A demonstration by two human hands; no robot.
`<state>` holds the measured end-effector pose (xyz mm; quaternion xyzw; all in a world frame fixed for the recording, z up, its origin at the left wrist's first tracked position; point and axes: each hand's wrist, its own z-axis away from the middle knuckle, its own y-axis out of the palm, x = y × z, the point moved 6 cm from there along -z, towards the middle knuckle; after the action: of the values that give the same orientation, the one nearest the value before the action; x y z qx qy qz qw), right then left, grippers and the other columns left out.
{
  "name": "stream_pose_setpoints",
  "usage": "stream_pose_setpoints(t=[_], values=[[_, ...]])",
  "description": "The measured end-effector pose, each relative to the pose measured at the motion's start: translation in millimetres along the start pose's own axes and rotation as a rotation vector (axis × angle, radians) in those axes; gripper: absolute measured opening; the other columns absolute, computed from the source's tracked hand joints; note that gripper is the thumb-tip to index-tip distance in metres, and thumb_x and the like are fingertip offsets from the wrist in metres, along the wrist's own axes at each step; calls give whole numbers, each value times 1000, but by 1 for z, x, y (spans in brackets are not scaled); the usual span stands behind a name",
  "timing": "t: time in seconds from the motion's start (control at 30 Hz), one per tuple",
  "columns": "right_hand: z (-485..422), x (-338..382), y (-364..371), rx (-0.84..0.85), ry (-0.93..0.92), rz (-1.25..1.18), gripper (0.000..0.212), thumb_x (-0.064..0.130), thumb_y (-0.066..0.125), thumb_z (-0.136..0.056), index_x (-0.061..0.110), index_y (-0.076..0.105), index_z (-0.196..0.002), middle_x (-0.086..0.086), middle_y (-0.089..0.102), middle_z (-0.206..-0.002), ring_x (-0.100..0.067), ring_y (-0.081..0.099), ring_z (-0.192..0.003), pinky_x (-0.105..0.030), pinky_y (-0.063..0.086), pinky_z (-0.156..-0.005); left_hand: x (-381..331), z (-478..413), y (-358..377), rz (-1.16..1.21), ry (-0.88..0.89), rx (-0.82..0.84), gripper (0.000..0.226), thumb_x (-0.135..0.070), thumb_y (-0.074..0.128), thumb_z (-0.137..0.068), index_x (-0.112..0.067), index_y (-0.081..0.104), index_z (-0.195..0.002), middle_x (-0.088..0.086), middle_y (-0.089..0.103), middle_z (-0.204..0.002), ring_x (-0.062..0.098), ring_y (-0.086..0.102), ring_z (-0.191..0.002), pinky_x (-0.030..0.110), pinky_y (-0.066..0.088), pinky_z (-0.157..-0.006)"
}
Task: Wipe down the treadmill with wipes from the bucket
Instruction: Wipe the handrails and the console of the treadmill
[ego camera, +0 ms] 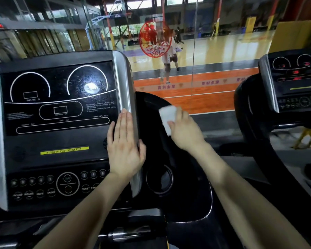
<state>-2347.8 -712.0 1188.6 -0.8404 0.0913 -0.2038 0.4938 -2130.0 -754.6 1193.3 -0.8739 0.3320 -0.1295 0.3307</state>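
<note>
The treadmill console fills the left half of the view, black with a silver trim strip down its right edge. My left hand lies flat with straight fingers against that right edge, thumb round the trim. My right hand holds a folded white wipe against the black curved side panel just right of the console. The wipe looks blurred. No bucket is in view.
A round cup holder sits in the black panel below my hands. A second treadmill console stands at the right. A glass wall ahead shows a basketball court with people on it.
</note>
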Motion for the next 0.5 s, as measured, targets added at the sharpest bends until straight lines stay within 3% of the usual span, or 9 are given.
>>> stream_pose_setpoints(t=[0.17, 0.27, 0.5], values=[[-56, 26, 0, 56, -101, -53, 71, 41, 42, -112, 3, 16, -166, -25, 44, -152, -44, 49, -131, -51, 42, -111, 1, 0, 0, -8, 2, 10, 94, -30, 56, -93, -2, 9, -169, 14, 6, -179, 22, 8, -166, 51, 20, -131], [-5, 0, 0, 26, -69, -156, 75, 32, 50, -110, 10, 9, -169, -19, 29, -166, -41, 37, -147, -49, 36, -120, 2, 1, 0, 13, -6, 7, 94, -30, 56, -94, -4, 7, -170, 13, 5, -179, 22, 7, -166, 51, 19, -132], [179, -41, -3, 45, 208, -354, 84, 27, 54, -108, 34, -4, -169, 9, 8, -177, -24, 28, -158, -44, 44, -118, 2, 2, 0, 64, 2, -27, 92, -27, 57, -96, -4, 7, -170, 14, 7, -179, 22, 8, -166, 53, 19, -131]])
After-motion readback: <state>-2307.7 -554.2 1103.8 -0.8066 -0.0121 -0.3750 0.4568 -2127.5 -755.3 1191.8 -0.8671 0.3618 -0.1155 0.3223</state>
